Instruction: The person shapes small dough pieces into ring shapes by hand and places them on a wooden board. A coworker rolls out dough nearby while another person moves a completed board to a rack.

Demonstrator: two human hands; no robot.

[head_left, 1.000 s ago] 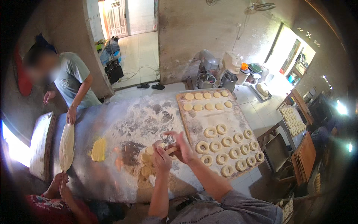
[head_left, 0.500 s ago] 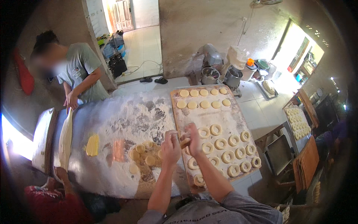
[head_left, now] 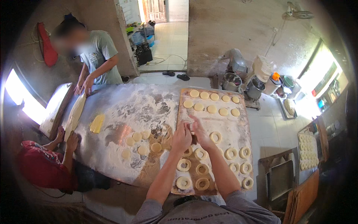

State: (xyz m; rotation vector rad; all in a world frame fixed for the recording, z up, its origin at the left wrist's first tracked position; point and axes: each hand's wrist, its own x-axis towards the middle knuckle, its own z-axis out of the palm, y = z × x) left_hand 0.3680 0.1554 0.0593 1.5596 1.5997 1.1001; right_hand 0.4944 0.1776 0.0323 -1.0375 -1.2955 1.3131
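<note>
My left hand (head_left: 181,139) and my right hand (head_left: 201,135) meet over the left part of a floured wooden board (head_left: 233,126). The left hand's fingers are pressed together and curled. My right hand is stretched out flat beside it, thumb apart. Whatever lies between the palms is hidden from view. Below and to the right of them, several pale dough rings (head_left: 178,165) lie in rows on the board. Several flat dough rounds (head_left: 212,109) sit in two rows at its far end. More dough rounds (head_left: 143,150) are on the floured metal table (head_left: 112,164) to the left.
At the table's left end, two people handle a long dough strip (head_left: 75,113), near a yellow slab (head_left: 97,124). Mixers (head_left: 237,61) stand by the back wall. At right are a dark tray (head_left: 281,181) and another tray of dough rings (head_left: 308,151).
The view has shifted, so the scene sits differently. A tan dough piece seen between my hands is now hidden, and my right hand has flattened out. The person in red has both hands at the strip.
</note>
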